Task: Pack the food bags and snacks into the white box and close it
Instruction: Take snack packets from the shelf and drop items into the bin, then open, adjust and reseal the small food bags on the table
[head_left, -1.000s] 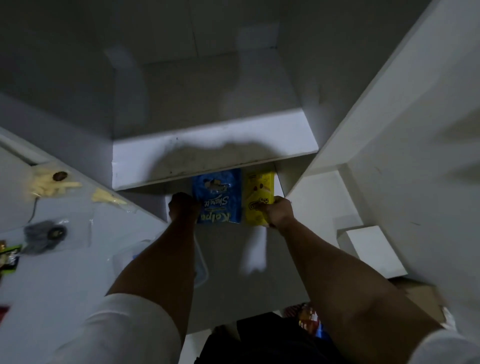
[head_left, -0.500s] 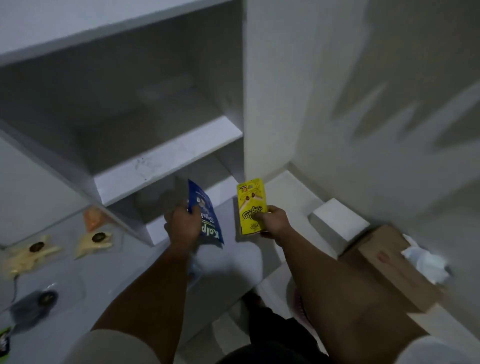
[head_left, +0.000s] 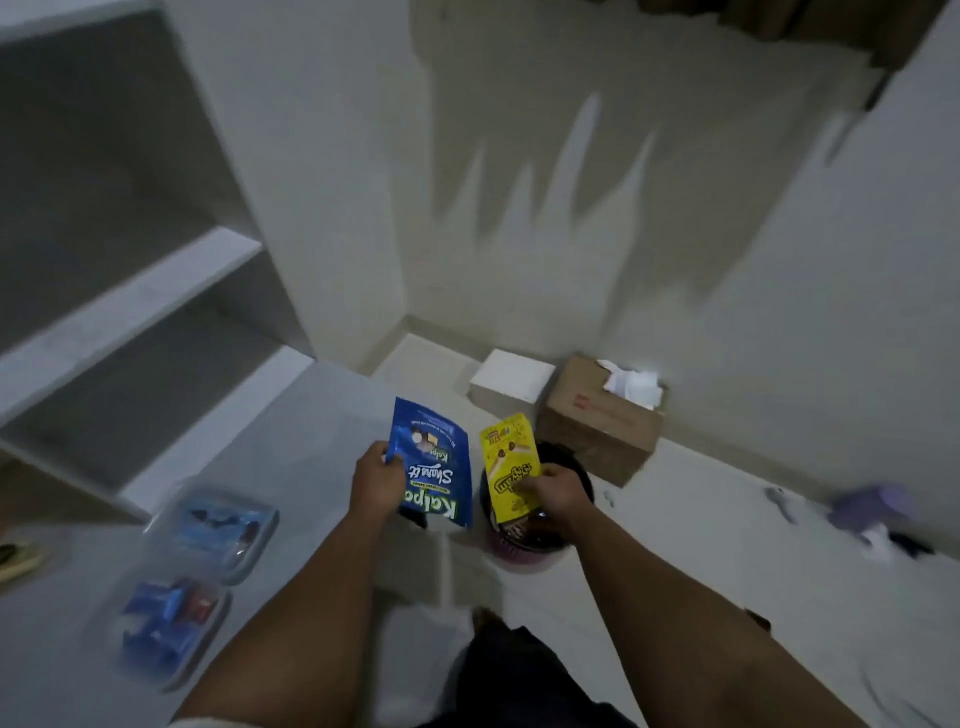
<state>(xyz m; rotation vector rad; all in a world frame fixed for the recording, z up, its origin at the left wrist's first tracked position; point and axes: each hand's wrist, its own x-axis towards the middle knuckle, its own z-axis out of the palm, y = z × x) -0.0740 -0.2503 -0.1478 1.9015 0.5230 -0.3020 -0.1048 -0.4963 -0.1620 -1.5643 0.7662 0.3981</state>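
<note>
My left hand (head_left: 376, 480) grips a blue snack pouch (head_left: 434, 462) by its left edge, held flat and upside down in front of me. My right hand (head_left: 558, 491) holds a smaller yellow snack pouch (head_left: 509, 467) by its lower right side. Both pouches hang over the edge of the grey counter (head_left: 311, 415). A closed white box (head_left: 511, 379) stands on the floor by the wall, beyond the pouches.
A brown cardboard box (head_left: 597, 421) with white paper in it stands right of the white box. A dark round bin (head_left: 540, 525) sits under my right hand. Two clear plastic trays (head_left: 208, 530) of packets lie on the counter at left. White shelves (head_left: 130, 296) rise at left.
My view has swung right, away from the shelves toward the floor corner. Both hands have pulled the pouches out of the shelf and carried them to the right, past the counter edge.
</note>
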